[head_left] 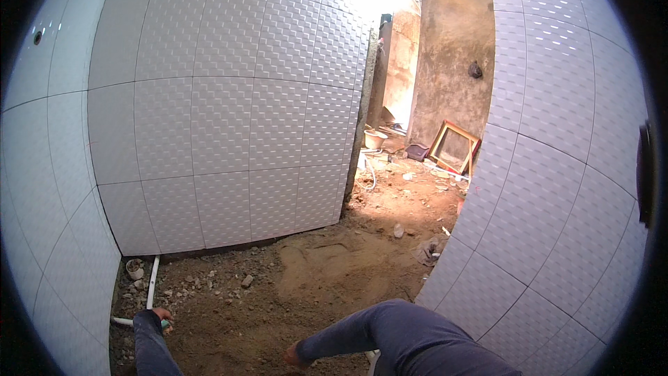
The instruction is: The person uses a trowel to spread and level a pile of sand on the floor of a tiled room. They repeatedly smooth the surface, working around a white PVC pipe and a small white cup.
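Observation:
My left hand [161, 314] is low at the left, right beside a thin white plastic pipe [152, 282] that comes down from the tiled wall. The fingers look closed round a small green thing [165, 323], mostly hidden by the hand. Another short white pipe [123, 321] runs in from the left wall toward the same spot. My right hand [292, 356] hangs low over the brown soil floor [236, 338]. Only part of it shows past the dark blue sleeve, and its fingers cannot be made out.
Patterned light tiles cover the walls [223, 118] on the left, ahead and right. An open pipe end [135, 269] stands in the left corner amid rubble. Beyond the doorway lie a wooden frame [451, 127], a bucket [376, 140] and debris. A plastic bottle [398, 230] lies nearer.

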{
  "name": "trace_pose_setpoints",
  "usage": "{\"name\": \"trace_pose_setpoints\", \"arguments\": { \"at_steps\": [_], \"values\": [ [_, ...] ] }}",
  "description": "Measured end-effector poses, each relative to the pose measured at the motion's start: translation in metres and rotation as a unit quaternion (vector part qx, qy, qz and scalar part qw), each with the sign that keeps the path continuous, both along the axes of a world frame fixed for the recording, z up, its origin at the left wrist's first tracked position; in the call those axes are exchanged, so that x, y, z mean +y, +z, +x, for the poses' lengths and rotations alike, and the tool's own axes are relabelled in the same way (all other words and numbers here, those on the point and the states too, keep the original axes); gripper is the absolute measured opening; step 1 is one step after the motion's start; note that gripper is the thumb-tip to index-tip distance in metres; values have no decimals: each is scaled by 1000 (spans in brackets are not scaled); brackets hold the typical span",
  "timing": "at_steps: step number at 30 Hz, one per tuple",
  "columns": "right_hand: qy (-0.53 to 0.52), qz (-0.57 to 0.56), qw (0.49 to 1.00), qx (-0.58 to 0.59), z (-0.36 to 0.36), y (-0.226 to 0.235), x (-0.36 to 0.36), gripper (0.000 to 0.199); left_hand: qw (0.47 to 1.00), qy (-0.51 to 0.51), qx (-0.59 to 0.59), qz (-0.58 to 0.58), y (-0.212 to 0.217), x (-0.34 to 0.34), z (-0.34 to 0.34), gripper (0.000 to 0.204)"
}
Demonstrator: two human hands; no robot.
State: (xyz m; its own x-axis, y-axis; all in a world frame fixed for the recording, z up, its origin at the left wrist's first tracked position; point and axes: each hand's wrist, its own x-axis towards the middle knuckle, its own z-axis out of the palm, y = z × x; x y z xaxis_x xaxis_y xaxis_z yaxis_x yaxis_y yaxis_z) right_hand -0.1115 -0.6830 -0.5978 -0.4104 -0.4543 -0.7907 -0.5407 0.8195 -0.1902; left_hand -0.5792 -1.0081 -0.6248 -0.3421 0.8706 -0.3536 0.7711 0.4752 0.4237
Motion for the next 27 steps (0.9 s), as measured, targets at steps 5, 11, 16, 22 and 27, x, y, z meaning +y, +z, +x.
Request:
{"name": "trace_pose_setpoints", "arguments": {
  "at_steps": [5, 11, 16, 22, 27],
  "values": [
    [-40, 1, 999, -28, 3, 23, -14, 51, 999, 24, -42, -19, -3, -8, 5, 34],
    [19, 13, 1000, 13, 5, -35, 4, 52, 994, 26, -109, 5, -23, 2, 4, 33],
    [-74, -22, 996, 46, -5, -30, -9, 46, 985, -53, -134, 93, -15, -43, -30, 22],
    [29, 63, 995, 75, 7, 42, -35, 44, 994, 67, -69, -44, 14, -28, 9, 33],
    [-13, 71, 995, 68, 20, 11, -11, 43, 937, 255, -224, -80, 34, 16, 52, 29]
  ]
}}
